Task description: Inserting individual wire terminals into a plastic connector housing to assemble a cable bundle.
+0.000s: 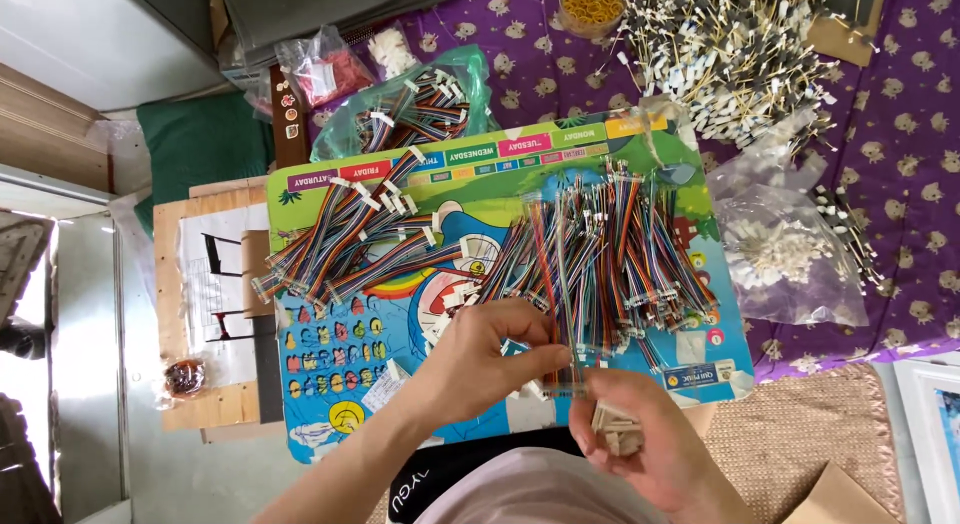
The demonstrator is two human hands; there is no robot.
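Left hand (490,354): I see it pinching a wire end from the loose bundle (610,254), mid-board (320,424).
Right hand (635,439): cupped around small white connectors (615,429).
Done: finished pile (350,234), I judge, lies left.
Left: most of the bundle.

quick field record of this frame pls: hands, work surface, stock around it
left hand: pinches one end of a rainbow ribbon cable
right hand: cups small beige connector housings
surface: colourful cartoon board
on board: finished cables with white plugs, loose cable pile
behind: bagged cables, tub of yellow rubber bands
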